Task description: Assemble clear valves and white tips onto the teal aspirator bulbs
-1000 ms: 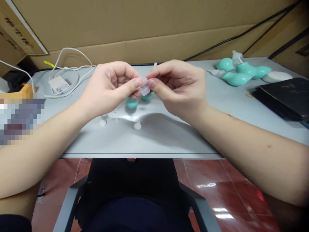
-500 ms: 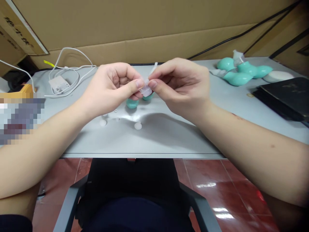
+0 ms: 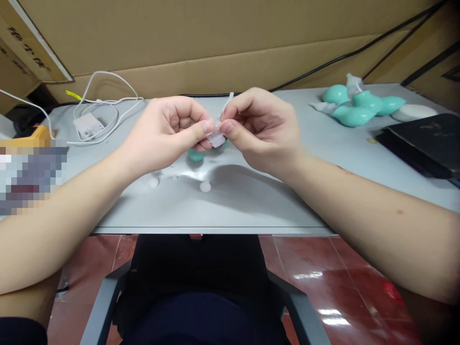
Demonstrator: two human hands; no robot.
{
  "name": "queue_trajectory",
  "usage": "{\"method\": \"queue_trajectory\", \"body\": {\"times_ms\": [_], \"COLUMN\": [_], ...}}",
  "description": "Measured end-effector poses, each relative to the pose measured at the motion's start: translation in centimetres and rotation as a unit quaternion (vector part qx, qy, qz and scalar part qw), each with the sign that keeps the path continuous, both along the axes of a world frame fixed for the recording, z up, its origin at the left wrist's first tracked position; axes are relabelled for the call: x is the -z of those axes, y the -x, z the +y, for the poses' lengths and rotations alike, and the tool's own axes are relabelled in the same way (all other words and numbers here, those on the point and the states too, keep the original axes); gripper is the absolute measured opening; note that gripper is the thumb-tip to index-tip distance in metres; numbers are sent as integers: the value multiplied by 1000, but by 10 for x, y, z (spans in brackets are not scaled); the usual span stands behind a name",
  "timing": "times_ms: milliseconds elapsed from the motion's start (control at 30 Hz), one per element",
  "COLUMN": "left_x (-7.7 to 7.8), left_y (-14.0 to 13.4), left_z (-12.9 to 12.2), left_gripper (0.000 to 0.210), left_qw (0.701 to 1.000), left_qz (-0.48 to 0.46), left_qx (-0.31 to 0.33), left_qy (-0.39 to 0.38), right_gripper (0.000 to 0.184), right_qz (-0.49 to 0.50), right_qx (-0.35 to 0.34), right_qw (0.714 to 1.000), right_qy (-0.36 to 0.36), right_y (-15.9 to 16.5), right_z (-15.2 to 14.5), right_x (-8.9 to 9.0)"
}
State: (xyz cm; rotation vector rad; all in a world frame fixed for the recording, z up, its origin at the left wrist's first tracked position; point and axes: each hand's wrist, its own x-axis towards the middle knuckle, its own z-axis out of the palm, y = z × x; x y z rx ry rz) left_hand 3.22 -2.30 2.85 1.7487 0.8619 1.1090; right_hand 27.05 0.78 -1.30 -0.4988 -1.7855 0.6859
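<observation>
Over the middle of the grey desk, my left hand [image 3: 176, 132] and my right hand [image 3: 262, 127] meet at a small translucent plastic piece [image 3: 217, 139]. Each pinches it between thumb and forefinger. A thin whitish strip or tube [image 3: 229, 98] sticks up from it beside my right fingers. Behind and below my fingertips, a turquoise rounded part [image 3: 196, 155] rests on the desk, partly hidden. Nearer to me lie a white disc [image 3: 205, 186] and another white disc [image 3: 153, 182]. The exact kind of the plastic piece is too small to make out.
Several glossy turquoise bulb-shaped parts [image 3: 354, 115] lie at the back right by a white round object [image 3: 413, 113] and a black book-like item [image 3: 426, 143]. A white adapter [image 3: 88, 125] with a looped cable sits back left. The desk's front edge [image 3: 215, 230] faces me.
My right hand has shifted slightly left and my left hand has dipped a little. Both still pinch the translucent piece.
</observation>
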Motion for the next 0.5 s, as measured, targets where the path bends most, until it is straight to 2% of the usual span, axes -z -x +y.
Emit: {"method": "queue_trajectory", "body": {"times_ms": [133,267,367,500], "left_x": [1,0,3,5], "left_y": [-1,-3,-2,1], "left_z": [1,1,3,5], "left_gripper": [62,53,47,49], "left_qw": [1000,999,998,996], "left_qz": [-8,-29,-45,-58], "left_qx": [9,4,8,52], "left_qy": [4,24,30,52], "right_gripper": [67,65,51,34], "right_qz": [-3,5,8,44], "right_qx": [-2,20,23,-2], "right_qw": [1000,999,998,997], "right_qy": [0,-30,-56,-67], "right_y": [0,-2,-6,-10], "right_z": [1,0,0,1], "right_x": [3,1,-1,-2]}}
